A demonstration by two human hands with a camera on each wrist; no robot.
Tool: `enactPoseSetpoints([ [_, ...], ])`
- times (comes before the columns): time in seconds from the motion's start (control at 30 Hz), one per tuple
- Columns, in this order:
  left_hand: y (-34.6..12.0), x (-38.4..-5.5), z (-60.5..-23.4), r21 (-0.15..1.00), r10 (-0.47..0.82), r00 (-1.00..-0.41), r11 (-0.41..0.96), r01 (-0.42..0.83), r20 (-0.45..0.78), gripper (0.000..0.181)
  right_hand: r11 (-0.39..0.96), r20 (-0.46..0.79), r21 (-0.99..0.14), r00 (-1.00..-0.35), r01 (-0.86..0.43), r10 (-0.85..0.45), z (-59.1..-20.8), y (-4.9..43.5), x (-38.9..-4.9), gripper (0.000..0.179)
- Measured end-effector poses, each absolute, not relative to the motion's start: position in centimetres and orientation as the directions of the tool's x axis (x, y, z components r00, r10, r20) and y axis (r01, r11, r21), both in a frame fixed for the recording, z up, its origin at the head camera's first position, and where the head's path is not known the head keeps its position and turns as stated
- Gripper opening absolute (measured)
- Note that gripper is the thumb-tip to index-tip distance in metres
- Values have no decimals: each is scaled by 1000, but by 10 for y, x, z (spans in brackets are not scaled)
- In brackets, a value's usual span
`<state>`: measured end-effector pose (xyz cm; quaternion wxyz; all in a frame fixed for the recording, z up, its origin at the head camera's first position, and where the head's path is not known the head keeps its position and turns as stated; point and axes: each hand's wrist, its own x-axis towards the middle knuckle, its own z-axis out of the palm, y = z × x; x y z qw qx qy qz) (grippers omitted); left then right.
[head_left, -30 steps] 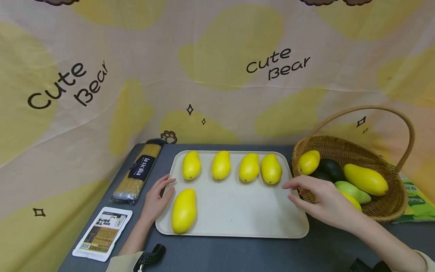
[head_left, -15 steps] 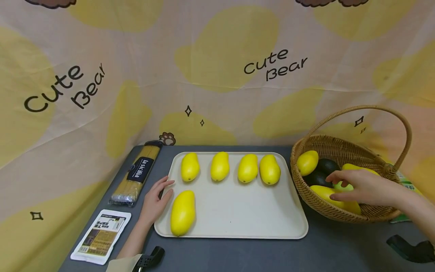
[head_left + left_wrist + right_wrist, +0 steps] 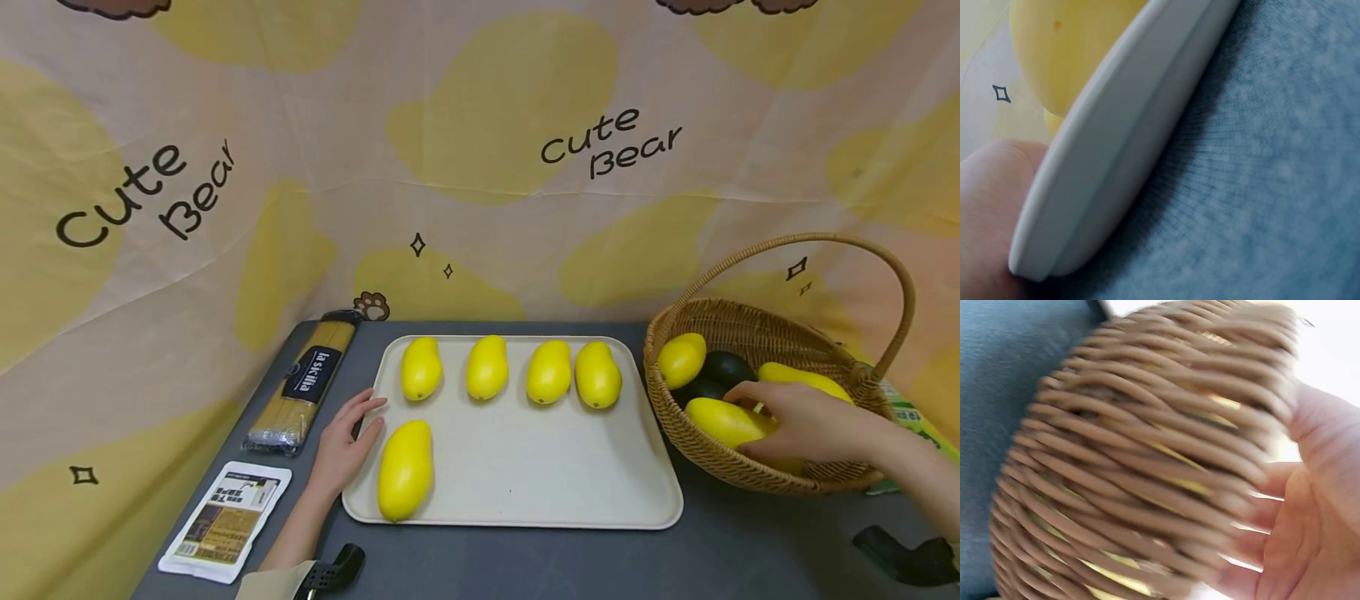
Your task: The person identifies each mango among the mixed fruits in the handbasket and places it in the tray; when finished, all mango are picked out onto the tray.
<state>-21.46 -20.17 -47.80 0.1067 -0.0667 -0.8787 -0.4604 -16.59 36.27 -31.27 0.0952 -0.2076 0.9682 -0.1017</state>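
Note:
My left hand (image 3: 347,442) rests at the left rim of the cream tray (image 3: 555,467), fingers relaxed; in the left wrist view the tray's edge (image 3: 1104,144) crosses beside my thumb. Several yellow mangoes stand in a back row on the tray, and a larger mango (image 3: 405,471) lies at its front left. My right hand (image 3: 813,421) reaches into the wicker basket (image 3: 686,454), thumb and fingers around a yellow mango (image 3: 723,422). From the right wrist, the basket's woven wall (image 3: 1122,462) hides the fruit and most of my fingertips.
Also in the basket are dark avocados (image 3: 727,367), another yellow mango (image 3: 681,360) and a long yellow fruit (image 3: 802,379). Its tall handle (image 3: 825,237) arches over them. Left of the tray lie a spaghetti packet (image 3: 307,383) and a white pouch (image 3: 225,521). A green packet sits behind the basket.
My right hand has gone from the tray's right rim into the basket and closed around a yellow mango, which has shifted slightly. My left hand has stayed at the tray's left rim.

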Motion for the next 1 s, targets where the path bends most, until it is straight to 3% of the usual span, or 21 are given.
enactPoseSetpoints([
  [0.2,-205,-212,-479,794,17,-967,567,218,254,32,909,-36,-285,-945,-303,-326,-291,363,-167,63],
  [0.37,-207,-211,-479,794,10,-969,571,207,246,32,885,-15,-405,-966,-229,-258,-277,349,-165,63],
  [0.67,-205,-210,-475,791,6,-967,574,211,253,32,582,-65,-796,-931,-168,-359,-278,290,-159,54],
  [1.0,-202,-213,-476,800,4,-970,565,202,242,32,347,-195,-937,-894,48,-403,-316,218,-167,59],
])
